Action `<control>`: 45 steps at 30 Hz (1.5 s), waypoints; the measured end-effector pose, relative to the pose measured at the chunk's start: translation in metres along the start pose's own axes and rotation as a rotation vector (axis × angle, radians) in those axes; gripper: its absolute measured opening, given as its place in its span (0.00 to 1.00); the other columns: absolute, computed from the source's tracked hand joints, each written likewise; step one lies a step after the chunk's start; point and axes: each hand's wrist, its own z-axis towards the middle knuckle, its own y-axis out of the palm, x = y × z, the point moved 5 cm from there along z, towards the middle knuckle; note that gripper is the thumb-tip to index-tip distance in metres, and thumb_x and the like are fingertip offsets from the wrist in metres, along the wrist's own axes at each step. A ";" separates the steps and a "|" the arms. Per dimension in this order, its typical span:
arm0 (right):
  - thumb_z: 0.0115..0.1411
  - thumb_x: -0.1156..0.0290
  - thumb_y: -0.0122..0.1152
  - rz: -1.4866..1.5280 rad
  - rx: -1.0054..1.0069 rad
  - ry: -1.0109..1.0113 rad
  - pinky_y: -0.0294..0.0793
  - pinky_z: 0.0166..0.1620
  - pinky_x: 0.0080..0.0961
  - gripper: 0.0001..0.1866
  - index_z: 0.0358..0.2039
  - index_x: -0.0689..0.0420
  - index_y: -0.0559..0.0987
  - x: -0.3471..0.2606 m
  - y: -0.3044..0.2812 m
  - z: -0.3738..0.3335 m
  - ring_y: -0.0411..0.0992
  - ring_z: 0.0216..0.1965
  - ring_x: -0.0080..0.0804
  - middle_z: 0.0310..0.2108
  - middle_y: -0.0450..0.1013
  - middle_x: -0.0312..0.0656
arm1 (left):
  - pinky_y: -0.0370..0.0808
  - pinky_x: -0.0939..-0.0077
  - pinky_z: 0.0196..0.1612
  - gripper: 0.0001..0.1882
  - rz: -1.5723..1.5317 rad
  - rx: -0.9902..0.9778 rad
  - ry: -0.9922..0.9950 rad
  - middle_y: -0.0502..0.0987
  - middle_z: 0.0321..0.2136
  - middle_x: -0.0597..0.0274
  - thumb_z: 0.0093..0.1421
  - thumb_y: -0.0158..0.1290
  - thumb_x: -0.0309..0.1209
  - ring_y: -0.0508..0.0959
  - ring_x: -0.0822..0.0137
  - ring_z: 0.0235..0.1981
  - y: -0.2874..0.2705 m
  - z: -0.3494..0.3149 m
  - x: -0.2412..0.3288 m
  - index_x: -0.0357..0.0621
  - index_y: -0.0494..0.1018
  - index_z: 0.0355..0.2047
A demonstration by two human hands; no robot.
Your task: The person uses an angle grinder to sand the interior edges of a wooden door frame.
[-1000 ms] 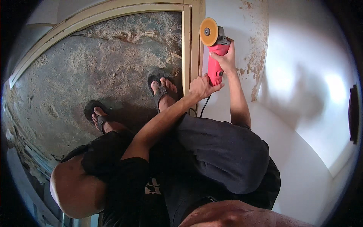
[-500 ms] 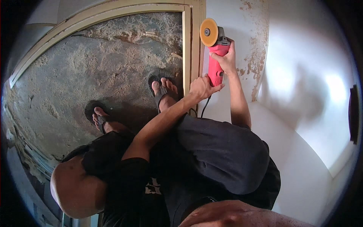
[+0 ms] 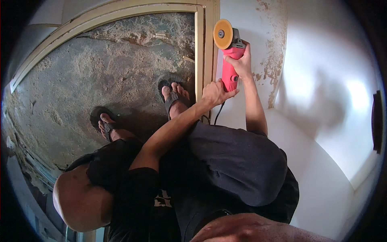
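A red angle grinder (image 3: 229, 66) with an orange-yellow sanding disc (image 3: 223, 34) is held up against a white wall beside a pale wooden door frame (image 3: 209, 48). My right hand (image 3: 238, 62) grips the grinder's body just below the grey head. My left hand (image 3: 215, 92) holds the rear end of the red handle, where a black cord (image 3: 218, 115) hangs down. The disc sits close to the frame's edge; whether it touches is unclear.
My feet in dark sandals (image 3: 173, 94) (image 3: 105, 123) stand on a rough, cracked concrete floor (image 3: 100, 72). The white wall (image 3: 322, 80) has brown patches of flaked paint (image 3: 276, 52). A dark fitting (image 3: 377, 121) sits on the wall at far right.
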 end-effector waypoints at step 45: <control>0.47 0.79 0.76 -0.048 0.010 0.003 0.79 0.53 0.34 0.40 0.58 0.60 0.64 -0.002 0.002 0.005 0.76 0.48 0.32 0.49 0.74 0.44 | 0.82 0.49 0.45 0.48 -0.033 0.026 0.019 0.83 0.33 0.35 0.53 0.57 0.73 0.85 0.39 0.38 0.000 0.003 -0.001 0.32 0.78 0.44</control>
